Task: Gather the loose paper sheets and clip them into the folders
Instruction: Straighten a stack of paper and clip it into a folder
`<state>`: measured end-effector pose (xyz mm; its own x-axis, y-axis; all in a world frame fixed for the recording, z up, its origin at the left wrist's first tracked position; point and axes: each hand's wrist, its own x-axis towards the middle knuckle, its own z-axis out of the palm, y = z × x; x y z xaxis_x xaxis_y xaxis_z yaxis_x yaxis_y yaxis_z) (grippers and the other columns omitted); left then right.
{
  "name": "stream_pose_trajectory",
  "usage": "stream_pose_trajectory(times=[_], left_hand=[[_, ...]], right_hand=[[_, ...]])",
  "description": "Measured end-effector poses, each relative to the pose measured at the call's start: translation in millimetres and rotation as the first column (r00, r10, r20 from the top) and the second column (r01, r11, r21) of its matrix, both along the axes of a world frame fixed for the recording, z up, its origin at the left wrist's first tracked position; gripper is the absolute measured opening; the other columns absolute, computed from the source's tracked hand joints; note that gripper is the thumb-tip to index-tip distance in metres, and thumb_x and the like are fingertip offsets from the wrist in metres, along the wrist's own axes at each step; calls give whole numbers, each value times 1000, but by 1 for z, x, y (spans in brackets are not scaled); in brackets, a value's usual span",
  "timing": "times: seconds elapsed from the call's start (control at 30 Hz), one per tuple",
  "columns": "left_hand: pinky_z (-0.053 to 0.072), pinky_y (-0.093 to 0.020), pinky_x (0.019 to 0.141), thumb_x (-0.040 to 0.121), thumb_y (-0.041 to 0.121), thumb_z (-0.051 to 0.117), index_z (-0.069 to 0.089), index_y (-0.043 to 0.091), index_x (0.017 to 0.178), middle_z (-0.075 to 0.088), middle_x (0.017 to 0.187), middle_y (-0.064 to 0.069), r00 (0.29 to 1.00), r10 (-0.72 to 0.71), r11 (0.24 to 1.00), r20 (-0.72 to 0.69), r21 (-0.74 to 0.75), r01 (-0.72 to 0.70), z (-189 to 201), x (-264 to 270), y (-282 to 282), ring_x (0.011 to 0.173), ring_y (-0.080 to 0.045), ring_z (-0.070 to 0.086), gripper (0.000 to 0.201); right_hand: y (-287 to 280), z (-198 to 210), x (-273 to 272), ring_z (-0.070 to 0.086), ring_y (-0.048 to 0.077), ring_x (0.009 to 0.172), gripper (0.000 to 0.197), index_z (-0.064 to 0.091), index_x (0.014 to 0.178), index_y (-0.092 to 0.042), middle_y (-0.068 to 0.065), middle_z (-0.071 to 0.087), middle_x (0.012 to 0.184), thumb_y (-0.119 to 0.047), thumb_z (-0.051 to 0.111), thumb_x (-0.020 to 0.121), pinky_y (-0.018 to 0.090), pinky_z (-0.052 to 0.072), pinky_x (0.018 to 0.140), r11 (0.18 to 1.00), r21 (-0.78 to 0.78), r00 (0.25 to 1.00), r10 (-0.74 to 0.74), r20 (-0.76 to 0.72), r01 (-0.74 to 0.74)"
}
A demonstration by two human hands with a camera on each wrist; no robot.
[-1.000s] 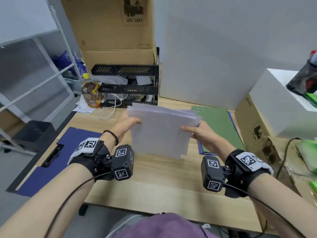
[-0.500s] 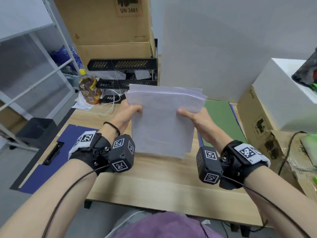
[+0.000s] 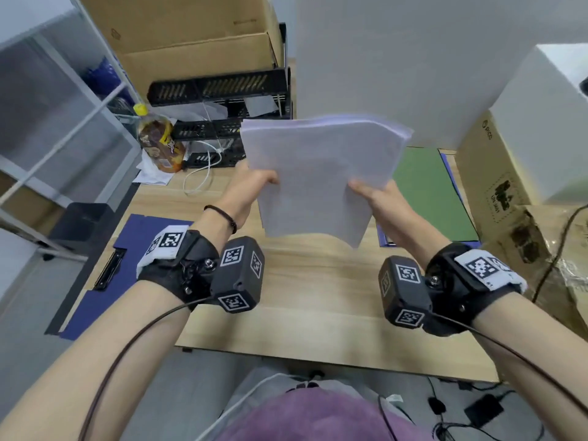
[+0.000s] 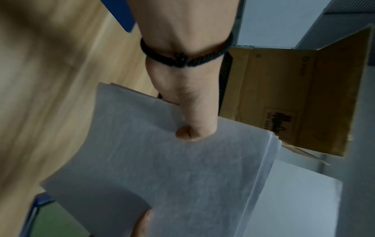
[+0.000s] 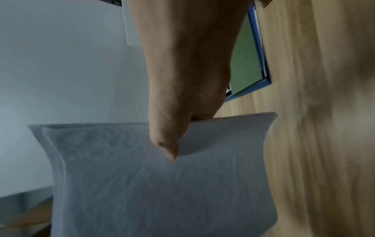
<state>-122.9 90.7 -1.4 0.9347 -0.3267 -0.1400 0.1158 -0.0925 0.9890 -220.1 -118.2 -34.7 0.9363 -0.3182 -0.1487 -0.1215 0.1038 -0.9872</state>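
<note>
A stack of white paper sheets [image 3: 318, 173] is held upright in the air above the wooden desk [image 3: 318, 297]. My left hand [image 3: 254, 186] pinches its left edge, thumb on the near face [image 4: 194, 128]. At the right edge my right hand [image 3: 372, 195] pinches the stack [image 5: 162, 184] the same way, thumb in front. The stack's top edge is uneven, with sheets fanned. An open dark blue folder [image 3: 127, 249] with a black clip [image 3: 109, 270] lies at the desk's left. A green folder [image 3: 429, 192] lies at the right, on top of a blue one.
Black letter trays [image 3: 222, 90] and cardboard boxes [image 3: 191, 36] stand at the back. A brown drink bottle [image 3: 159, 141] and a white cable [image 3: 203, 176] lie back left. A white box [image 3: 541, 122] and cardboard box [image 3: 490, 186] crowd the right edge.
Both hands have raised the paper stack higher off the desk and tilted it more upright. The grips on its two side edges are unchanged.
</note>
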Motion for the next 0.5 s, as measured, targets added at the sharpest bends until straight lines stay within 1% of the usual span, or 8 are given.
stream_pose_trajectory(times=[0.07, 0.13, 0.2, 0.27, 0.33, 0.4, 0.43, 0.5], left_hand=[[45, -22, 69, 61, 1, 53, 64, 18, 86, 65, 92, 0, 998, -15, 999, 54, -35, 16, 15, 4, -3, 85, -12, 58, 32], [46, -19, 67, 69, -4, 54, 63, 19, 87, 65, 89, 2, 999, -33, 999, 43, -24, 34, 8, 3, -3, 83, -10, 58, 30], [47, -20, 66, 75, -11, 51, 61, 19, 88, 64, 87, 4, 1000, -29, 995, -9, 92, 29, -22, -9, 2, 84, -12, 57, 34], [45, -19, 61, 73, -13, 47, 58, 15, 87, 59, 81, 3, 997, 35, 975, -64, 220, -21, -59, -25, 12, 83, -16, 52, 34], [41, -20, 58, 70, -11, 47, 57, 11, 85, 57, 77, 2, 991, 65, 966, -116, 256, -34, -81, -33, 14, 80, -17, 49, 29], [43, -18, 60, 67, -4, 52, 62, 10, 96, 63, 89, 2, 990, 22, 970, -142, 242, 13, -80, -29, 9, 84, -14, 54, 34], [45, -16, 62, 65, 0, 56, 62, 11, 103, 65, 95, 3, 992, 4, 974, -123, 227, 24, -73, -22, 6, 90, -14, 57, 41], [46, -16, 72, 68, 3, 63, 54, 16, 114, 60, 101, 7, 999, 44, 978, 17, 201, -46, -48, -5, 0, 101, -14, 56, 48]], right_hand=[[-2, 7, 5, 66, 18, 105, 19, 65, 107, -19, 5, 69, 117, -8, 62, 92, 31, 52, 92, 998, 38, 999, -42, 29, 41], [-3, -9, -2, 64, 21, 110, 25, 64, 112, -18, 6, 68, 121, -8, 65, 89, 34, 51, 94, 997, 61, 999, -45, -9, 45], [0, -39, -21, 62, 23, 115, 37, 60, 120, -17, 5, 66, 124, -13, 70, 84, 36, 50, 95, 997, 34, 989, 67, -134, -63], [4, -63, -39, 60, 23, 115, 34, 60, 113, -25, 2, 65, 122, -22, 72, 81, 34, 50, 92, 970, -34, 932, 220, -290, -240], [3, -72, -43, 59, 19, 114, 24, 59, 113, -27, 1, 64, 123, -26, 67, 91, 36, 49, 97, 944, -118, 911, 257, -324, -308], [-1, -63, -35, 61, 15, 110, 29, 60, 123, -22, -2, 64, 123, -31, 58, 96, 39, 48, 101, 952, -192, 938, 173, -299, -237], [-4, -53, -29, 62, 14, 106, 30, 61, 124, -20, -2, 65, 121, -31, 56, 97, 38, 50, 99, 953, -241, 953, 116, -279, -186], [-11, -27, -17, 61, 15, 89, 19, 63, 110, -17, 1, 66, 104, -26, 52, 99, 28, 51, 78, 909, -385, 965, 62, -256, -160]])
